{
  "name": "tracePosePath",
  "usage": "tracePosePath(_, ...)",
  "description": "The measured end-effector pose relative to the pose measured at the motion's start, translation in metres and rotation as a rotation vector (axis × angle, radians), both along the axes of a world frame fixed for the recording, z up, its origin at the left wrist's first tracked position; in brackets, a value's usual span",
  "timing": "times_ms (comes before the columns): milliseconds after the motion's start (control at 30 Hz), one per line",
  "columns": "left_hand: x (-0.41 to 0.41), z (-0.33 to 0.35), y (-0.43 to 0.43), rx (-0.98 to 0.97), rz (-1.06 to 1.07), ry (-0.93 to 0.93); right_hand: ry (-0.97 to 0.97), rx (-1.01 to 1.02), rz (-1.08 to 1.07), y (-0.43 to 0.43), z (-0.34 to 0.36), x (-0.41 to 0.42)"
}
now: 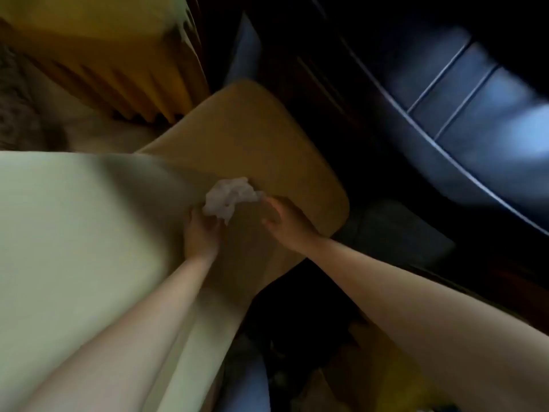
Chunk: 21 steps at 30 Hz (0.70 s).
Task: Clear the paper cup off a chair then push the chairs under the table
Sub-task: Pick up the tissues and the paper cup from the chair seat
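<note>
The frame is blurred. A crumpled white paper cup [230, 197] lies on the tan seat of a chair [267, 138] in the middle of the view. My left hand [202, 230] is at the cup's near left edge, and its fingers seem to grip that edge. My right hand [285, 221] hovers just right of the cup with its fingers spread and nothing in it, over the seat's right side. A pale table top [74, 233] borders the chair on the left.
Yellow pleated fabric [118, 55] hangs at the upper left behind the chair. Dark tiled floor [460, 99] with light grout lines fills the right side. A dark mat [395, 233] lies beside the seat's right corner. Blurred clutter [297, 367] sits low in the middle.
</note>
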<state>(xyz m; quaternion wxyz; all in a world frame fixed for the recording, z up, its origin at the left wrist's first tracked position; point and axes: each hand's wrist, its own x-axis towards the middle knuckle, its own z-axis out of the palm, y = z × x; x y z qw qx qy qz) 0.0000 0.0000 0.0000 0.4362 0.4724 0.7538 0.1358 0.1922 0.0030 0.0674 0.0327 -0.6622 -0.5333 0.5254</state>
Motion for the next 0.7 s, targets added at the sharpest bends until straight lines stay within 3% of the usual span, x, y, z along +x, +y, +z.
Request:
tracePosePath(133,0.007,-0.013,0.009,0.097,-0.104,-0.011,-0.002,0.097,0.028,0.032,-0.042,-0.031)
tracePosePath(333,0.010,-0.034,0.011,0.014,-0.128,0.069,-0.021,0.011,0.013,0.050,-0.085,-0.047)
tracePosePath(433,0.008,-0.035,0.014,0.002,-0.019,-0.080,-0.050,-0.031,-0.023,0.042,-0.100,-0.041)
tracePosePath(600,0.009,-0.029,0.012,-0.106,-0.085,-0.126,-0.110,-0.017,-0.151,0.018,-0.100,-0.022)
tracePosePath(700,0.015,-0.020,0.005,-0.201,-0.112,-0.166,-0.153,-0.116,-0.120,-0.003,-0.095,-0.006)
